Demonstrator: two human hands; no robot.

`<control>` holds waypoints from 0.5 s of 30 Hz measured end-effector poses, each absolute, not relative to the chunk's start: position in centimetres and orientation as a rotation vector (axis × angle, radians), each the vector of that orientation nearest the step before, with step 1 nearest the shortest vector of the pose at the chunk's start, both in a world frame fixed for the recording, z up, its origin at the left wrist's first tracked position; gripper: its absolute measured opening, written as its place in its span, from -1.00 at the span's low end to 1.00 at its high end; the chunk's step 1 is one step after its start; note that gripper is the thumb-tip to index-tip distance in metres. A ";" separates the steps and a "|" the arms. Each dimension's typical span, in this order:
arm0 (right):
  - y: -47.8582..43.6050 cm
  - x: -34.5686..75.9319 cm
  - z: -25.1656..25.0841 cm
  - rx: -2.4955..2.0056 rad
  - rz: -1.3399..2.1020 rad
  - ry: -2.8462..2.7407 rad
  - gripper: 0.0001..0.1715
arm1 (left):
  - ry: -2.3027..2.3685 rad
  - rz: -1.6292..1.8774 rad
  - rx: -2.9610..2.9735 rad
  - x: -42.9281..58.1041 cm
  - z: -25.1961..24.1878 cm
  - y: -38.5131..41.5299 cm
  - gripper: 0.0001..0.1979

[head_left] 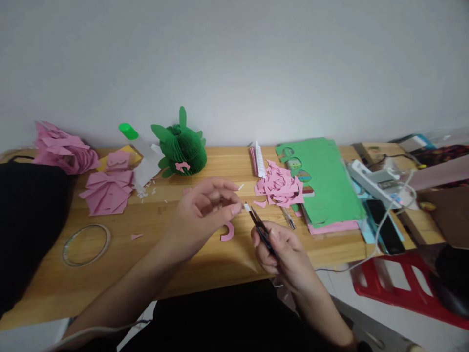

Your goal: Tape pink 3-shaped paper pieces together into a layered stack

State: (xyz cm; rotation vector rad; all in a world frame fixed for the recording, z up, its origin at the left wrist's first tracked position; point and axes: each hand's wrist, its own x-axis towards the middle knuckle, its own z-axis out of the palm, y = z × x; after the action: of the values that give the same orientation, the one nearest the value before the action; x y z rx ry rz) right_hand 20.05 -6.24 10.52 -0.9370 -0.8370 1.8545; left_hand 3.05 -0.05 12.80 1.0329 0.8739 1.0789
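My right hand [280, 252] grips small black scissors [259, 226], blades pointing up and left. A tiny white strip [246, 207] sits at the blade tips, where my left hand [205, 210] meets it with thumb and forefinger pinched together. Below my left hand a curved pink paper piece [228, 231] lies on the wooden table [176, 264]. A green honeycomb paper figure [181, 149] with a pink mouth stands behind the hands.
Pink scraps [280, 186] and a green paper stack [324, 178] lie to the right, beside a power strip [370, 178] and phone [384, 222]. Folded pink paper [108, 190], a green-capped glue bottle [141, 146] and a tape ring [86, 244] sit left. A red stool [406, 288] stands at right.
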 end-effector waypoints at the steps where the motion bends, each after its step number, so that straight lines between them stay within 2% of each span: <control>1: -6.2 20.0 10.5 -0.938 1.854 -0.839 -0.49 | 0.858 1.081 1.039 3.0 12.8 0.0 -0.82; 15: -6.3 20.0 10.3 -0.915 1.859 -0.840 -0.51 | 0.860 1.062 1.031 3.1 12.8 0.0 -0.81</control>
State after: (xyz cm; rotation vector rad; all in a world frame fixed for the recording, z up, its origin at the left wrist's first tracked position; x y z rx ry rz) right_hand 20.01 -6.26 10.30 -0.9151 -0.8402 1.8590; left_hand 3.12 -0.02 12.81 1.0314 0.8605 1.0617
